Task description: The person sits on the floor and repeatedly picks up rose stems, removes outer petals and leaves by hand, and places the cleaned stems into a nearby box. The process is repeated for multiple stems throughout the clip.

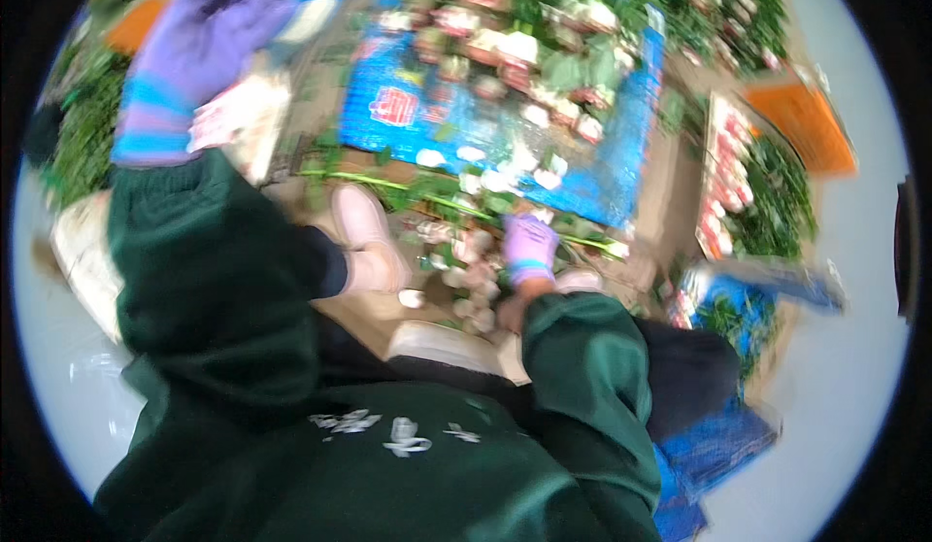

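Note:
My right hand (pixel 531 245), in a purple glove with a blue-striped cuff, is closed around a long green rose stem (pixel 451 205) that lies across in front of me, its cut end to the right. Raised at the upper left is my left hand (pixel 211 32), in a matching glove with dark stains on it; blur hides whether its fingers hold anything. Beyond the stem, a blue printed sheet (pixel 393 116) lies under many pink and white roses (pixel 502 46). Loose petals (pixel 502 170) are scattered along its near edge.
Fallen petals and flower heads (pixel 473 280) lie between my pink shoes (pixel 364 229). At the right are a bundle of pink roses (pixel 728 178), an orange board (pixel 801 123) and blue wrapping (pixel 721 447). Green foliage (pixel 91 134) and a white printed wrap (pixel 251 123) stand at the left.

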The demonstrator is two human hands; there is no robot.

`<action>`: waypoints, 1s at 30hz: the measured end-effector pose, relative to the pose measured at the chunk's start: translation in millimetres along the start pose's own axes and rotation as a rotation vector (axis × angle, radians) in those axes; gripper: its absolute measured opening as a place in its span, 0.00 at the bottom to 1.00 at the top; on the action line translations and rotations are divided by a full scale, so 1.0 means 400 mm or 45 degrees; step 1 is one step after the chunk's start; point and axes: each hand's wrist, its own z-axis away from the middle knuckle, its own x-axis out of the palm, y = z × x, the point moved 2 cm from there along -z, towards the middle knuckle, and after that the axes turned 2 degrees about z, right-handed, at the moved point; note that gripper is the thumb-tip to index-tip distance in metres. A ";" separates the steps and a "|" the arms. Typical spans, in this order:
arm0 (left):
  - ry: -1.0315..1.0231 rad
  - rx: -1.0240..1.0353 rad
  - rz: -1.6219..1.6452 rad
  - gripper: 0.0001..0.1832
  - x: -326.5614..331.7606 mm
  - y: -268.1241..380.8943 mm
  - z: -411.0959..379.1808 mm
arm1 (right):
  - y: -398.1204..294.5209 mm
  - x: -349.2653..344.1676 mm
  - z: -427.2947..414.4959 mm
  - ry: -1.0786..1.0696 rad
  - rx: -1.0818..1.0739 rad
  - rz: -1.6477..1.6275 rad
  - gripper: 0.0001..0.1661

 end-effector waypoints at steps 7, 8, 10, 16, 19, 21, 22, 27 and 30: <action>0.122 -0.021 -0.472 0.39 -0.006 -0.033 -0.030 | 0.016 0.057 0.008 -0.060 0.209 0.023 0.10; 0.115 -0.023 -0.499 0.40 -0.007 -0.044 -0.041 | 0.025 0.062 0.010 -0.050 0.225 0.045 0.09; 0.115 -0.028 -0.549 0.42 0.011 -0.049 -0.051 | 0.026 0.044 0.012 -0.105 0.244 0.002 0.09; 0.220 -0.147 -0.562 0.37 0.085 -0.043 -0.058 | 0.018 0.053 0.006 -0.197 0.355 -0.259 0.11; 0.289 -0.183 -0.746 0.28 0.163 -0.092 -0.049 | 0.025 0.034 -0.010 -0.119 0.387 -0.469 0.12; 0.190 -0.366 -0.736 0.23 0.230 -0.167 -0.067 | 0.053 -0.066 -0.021 -0.011 0.433 -0.670 0.15; 0.007 -0.486 -0.794 0.21 0.277 -0.191 -0.071 | 0.080 -0.121 -0.036 0.019 0.385 -0.839 0.15; -0.079 -0.718 -0.990 0.16 0.310 -0.352 -0.026 | 0.048 -0.544 -0.036 0.360 0.201 -2.124 0.19; -0.363 -0.309 -1.148 0.16 0.395 -0.441 0.004 | 0.102 -0.663 -0.026 0.315 -0.090 -2.512 0.18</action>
